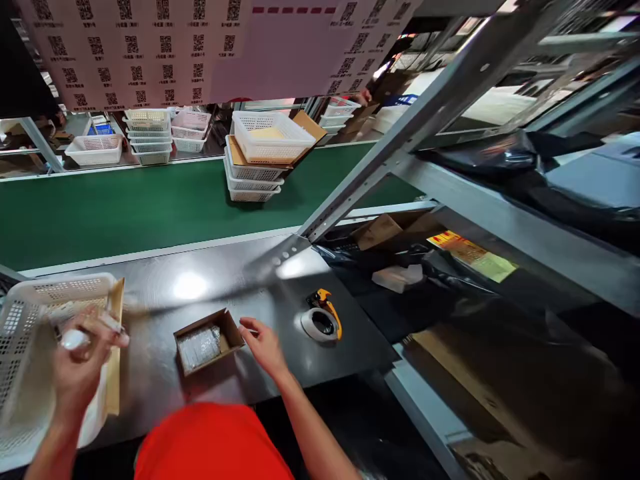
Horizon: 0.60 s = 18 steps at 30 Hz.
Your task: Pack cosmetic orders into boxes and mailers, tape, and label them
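Note:
My left hand [85, 363] is above the white plastic basket [30, 427] at the left, its fingers closed around a small white item with a rounded end [75, 340]; motion blur hides its kind. A small open cardboard box [233, 330] stands on the metal table in front of me. Inside it, to the left, lies a clear bubble-wrapped packet [199, 348]. My right hand [266, 348] is at the box's right edge, fingertips against or just beside the wall, fingers loosely apart. A flat cardboard piece [116, 347] stands along the basket's right side.
Right of the box, a tape dispenser with a roll of tape [321, 324] lies on the metal table [150, 293]. Beyond runs a green conveyor belt [125, 207] carrying stacked white baskets [255, 183]. A slanted metal post [400, 143] rises at the right. A QR-code sheet [280, 60] hangs overhead.

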Motion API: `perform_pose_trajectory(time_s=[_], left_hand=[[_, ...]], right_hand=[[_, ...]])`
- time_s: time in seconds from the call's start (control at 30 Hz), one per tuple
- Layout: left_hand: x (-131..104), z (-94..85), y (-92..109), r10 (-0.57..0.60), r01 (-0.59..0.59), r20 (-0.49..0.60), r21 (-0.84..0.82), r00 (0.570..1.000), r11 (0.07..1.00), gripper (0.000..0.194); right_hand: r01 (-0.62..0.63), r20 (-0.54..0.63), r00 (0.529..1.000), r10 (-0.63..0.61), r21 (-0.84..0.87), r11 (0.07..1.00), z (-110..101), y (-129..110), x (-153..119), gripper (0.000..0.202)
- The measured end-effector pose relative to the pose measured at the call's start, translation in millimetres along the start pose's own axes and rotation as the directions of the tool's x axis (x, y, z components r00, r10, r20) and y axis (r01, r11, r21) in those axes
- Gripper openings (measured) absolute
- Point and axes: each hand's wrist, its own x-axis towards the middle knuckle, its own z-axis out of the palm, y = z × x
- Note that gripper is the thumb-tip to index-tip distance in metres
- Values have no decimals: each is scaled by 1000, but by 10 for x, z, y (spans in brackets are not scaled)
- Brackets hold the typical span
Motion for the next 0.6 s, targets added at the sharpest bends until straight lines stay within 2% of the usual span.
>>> perform_pose_trajectory(time_s=[0.03, 0.07, 0.13, 0.17, 0.2, 0.27, 0.33, 0.43, 0.5, 0.6], left_hand=[[-247, 282, 114, -13, 38, 133, -187, 991, 982, 54], [-461, 610, 189, -17, 103, 263, -317, 965, 943, 54], [-760, 1308, 227, 15, 208, 434, -460, 901, 863, 48], [-844, 1629, 201, 6, 258, 480, -481, 877, 838, 46], [-893, 1908, 153, -24, 279, 478, -470, 878, 838, 43], [-922, 2306, 30, -62, 275, 483, -383, 874, 882, 38], [-915, 2505, -83, -71, 233, 497, -273, 865, 933, 40], [-913, 2574, -171, -81, 191, 538, -152, 839, 970, 40], [-935, 2525, -192, -75, 137, 551, -72, 831, 988, 31], [-1003, 2304, -252, 81, -98, 556, 0, 827, 995, 22]], right_hand=[[-16, 32, 999, 15, 18, 1000, 35, 10, 37, 44], [-28, 67, 997, 27, 18, 999, 73, 22, 74, 44], [-39, 130, 991, 41, -18, 999, 140, 55, 127, 40], [-39, 151, 987, 45, -39, 998, 163, 74, 138, 36], [-37, 166, 985, 46, -55, 998, 177, 95, 136, 33], [-34, 190, 981, 47, -75, 997, 182, 134, 104, 30], [-31, 209, 977, 45, -72, 997, 170, 162, 57, 31], [-26, 229, 973, 37, -51, 998, 146, 177, 18, 33], [-21, 240, 970, 31, -41, 999, 131, 185, 18, 33], [-1, 257, 966, 12, -45, 999, 120, 224, 7, 34]])
